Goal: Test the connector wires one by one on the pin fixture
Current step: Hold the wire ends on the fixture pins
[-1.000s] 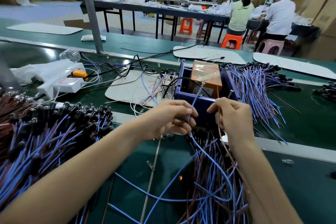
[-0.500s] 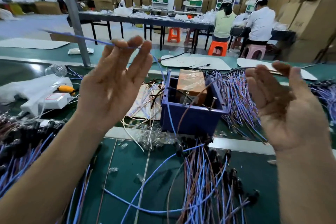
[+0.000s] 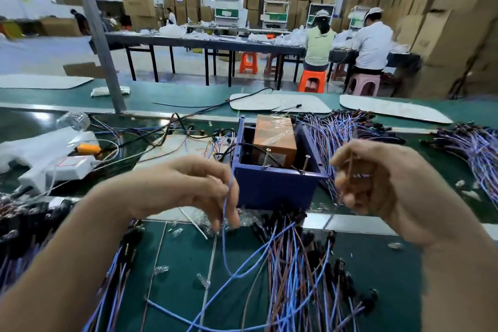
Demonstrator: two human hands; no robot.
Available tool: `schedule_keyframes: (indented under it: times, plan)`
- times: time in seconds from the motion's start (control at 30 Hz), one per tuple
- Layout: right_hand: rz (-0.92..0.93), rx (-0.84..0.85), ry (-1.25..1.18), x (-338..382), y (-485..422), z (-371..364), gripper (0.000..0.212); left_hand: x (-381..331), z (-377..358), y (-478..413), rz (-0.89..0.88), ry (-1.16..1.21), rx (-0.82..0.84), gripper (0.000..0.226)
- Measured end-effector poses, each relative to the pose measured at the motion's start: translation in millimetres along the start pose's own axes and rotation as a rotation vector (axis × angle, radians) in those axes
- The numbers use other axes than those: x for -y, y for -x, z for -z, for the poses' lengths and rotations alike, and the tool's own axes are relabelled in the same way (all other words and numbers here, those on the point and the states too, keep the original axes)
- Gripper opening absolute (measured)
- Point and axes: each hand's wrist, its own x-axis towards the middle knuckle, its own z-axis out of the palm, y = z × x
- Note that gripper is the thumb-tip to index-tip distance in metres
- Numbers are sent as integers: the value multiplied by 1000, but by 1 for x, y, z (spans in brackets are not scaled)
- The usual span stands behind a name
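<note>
From my remote seat I see the left hand (image 3: 188,191) raised at near centre-left, its fingers curled and the thumb and fingertips pinched on a blue wire (image 3: 223,245) that hangs from the pinch and loops down to the green bench (image 3: 390,264); the right hand (image 3: 382,188), at near right, has its fingers curled inward around a thin brown wire (image 3: 350,167) that runs upright past the thumb. The pin fixture (image 3: 275,188), a dark blue open-topped box, stands on the bench between the two hands and just far of them, its left wall close beside the left fingertips. Inside it sits an orange block (image 3: 275,137) wrapped in clear tape, and two upright metal pins (image 3: 266,159) rise at its near edge; neither wire touches a pin. A loose heap of wires (image 3: 296,277), blue and brown with black connectors, lies on the bench near me below the fixture, and another bundle (image 3: 334,135) fans out to the fixture's right
</note>
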Motion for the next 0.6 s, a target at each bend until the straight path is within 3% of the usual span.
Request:
schedule_keyframes:
  times: [0.07, 0.17, 0.23, 0.27, 0.33, 0.43, 0.53, 0.6]
  plan:
    - [-52, 189, 44, -1, 2, -1, 24, 9, 2, -6, 143, -88, 133, 10]
    - [-156, 627, 90, -3, 4, -1, 27, 15, -1, -12, 261, -209, 421, 17]
    - [-210, 866, 72, -8, 3, -1, 50, 19, -2, -14, 267, -259, 603, 27]
    - [-201, 905, 67, -9, 3, -1, 62, 19, -3, -15, 259, -278, 649, 30]
    - [-133, 862, 82, -11, 1, -2, 72, 21, -7, -18, 233, -322, 601, 30]
    - [-149, 490, 210, -17, -7, -8, 47, 33, -22, -29, 242, -515, 277, 25]
    - [-289, 69, 665, -42, -21, -6, 22, 55, -46, -40, 189, -877, -12, 23]
    - [-386, -1, 905, -57, -27, -6, 19, 64, -61, -42, 158, -913, -63, 25]
